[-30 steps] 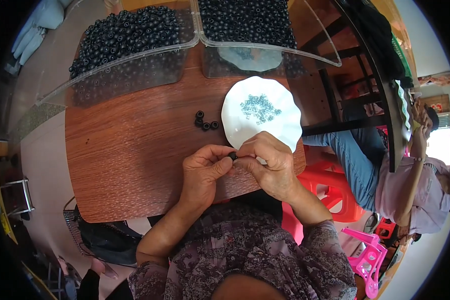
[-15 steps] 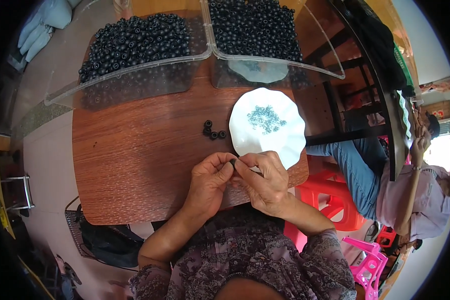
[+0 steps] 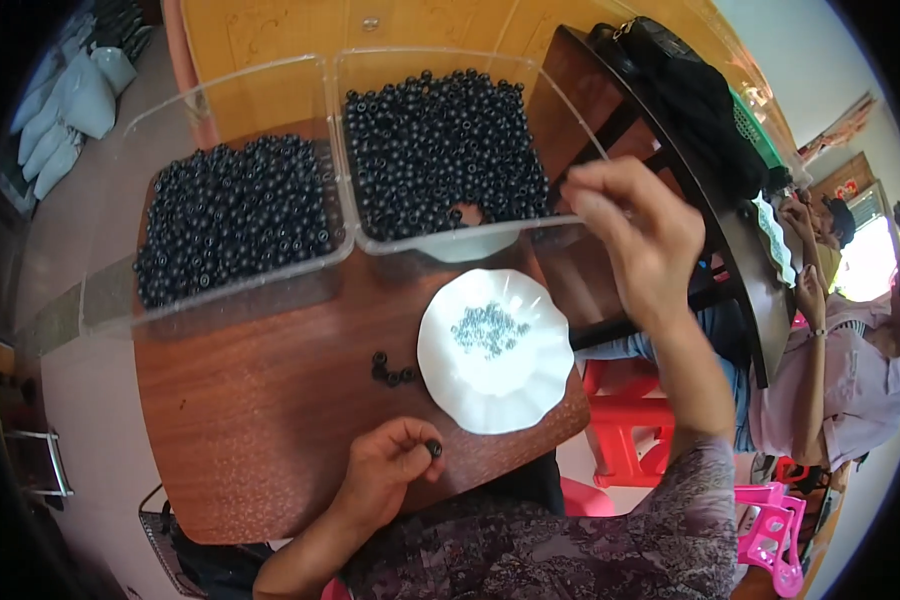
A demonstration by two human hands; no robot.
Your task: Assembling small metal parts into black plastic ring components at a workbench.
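Note:
My left hand [image 3: 388,465], low over the near part of the wooden table, pinches a small black ring-shaped bead [image 3: 433,449] between thumb and fingers. Raised to the right, my right hand [image 3: 642,240] is beside the right edge of the right clear bin [image 3: 450,240]. Its thumb and fingertips come together, and whatever may be between them is hidden. A white scalloped plate [image 3: 495,400] stands between the hands, with a heap of tiny clear or silvery pieces [image 3: 489,330] in its middle. Several loose black beads [image 3: 393,377] lie left of the plate.
Another clear bin [image 3: 240,290] stands at the left; both hold heaps of black beads. Right of the table [image 3: 270,420] are a red stool [image 3: 625,430] and a dark table [image 3: 740,270]. A person in a pale shirt [image 3: 840,400] sits there. A pink stool [image 3: 770,540] is lower right.
My right hand has left my left hand and swung up and right to the bin's edge. My left hand still pinches the bead. The whole view has shifted, showing more of the bins.

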